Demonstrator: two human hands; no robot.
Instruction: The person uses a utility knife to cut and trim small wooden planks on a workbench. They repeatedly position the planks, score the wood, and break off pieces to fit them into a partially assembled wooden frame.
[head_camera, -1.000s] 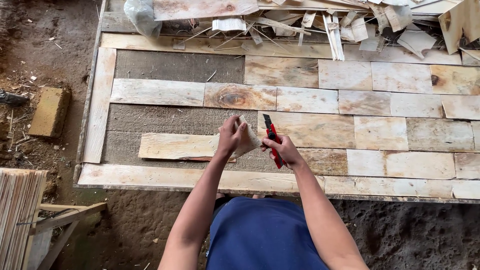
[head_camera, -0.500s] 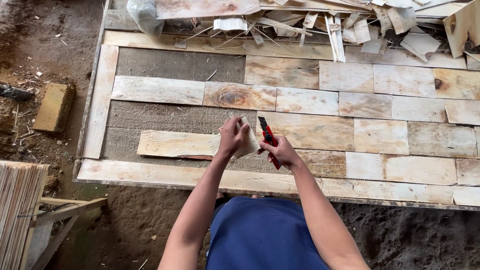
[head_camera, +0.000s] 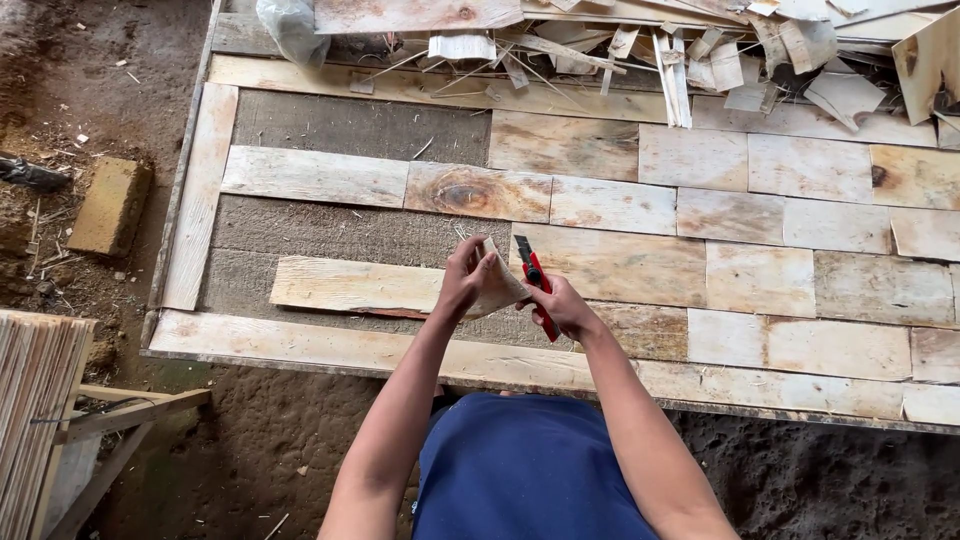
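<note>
A loose veneer strip (head_camera: 360, 285) lies on the board (head_camera: 360, 130) near its front edge, left of the fitted pieces (head_camera: 760, 230) that cover the board's right side. Offcuts (head_camera: 700, 50) are heaped along the far edge. A brick (head_camera: 110, 205) sits on the ground beyond the left edge.

Outdoor woodworking yard: dirt ground (head_camera: 120, 60), veneer-patched board (head_camera: 600, 270), offcut scrap heap (head_camera: 720, 50).

Veneer strip (head_camera: 360, 285) — pale rough matt wood; knife (head_camera: 540, 295) — red plastic.
</note>
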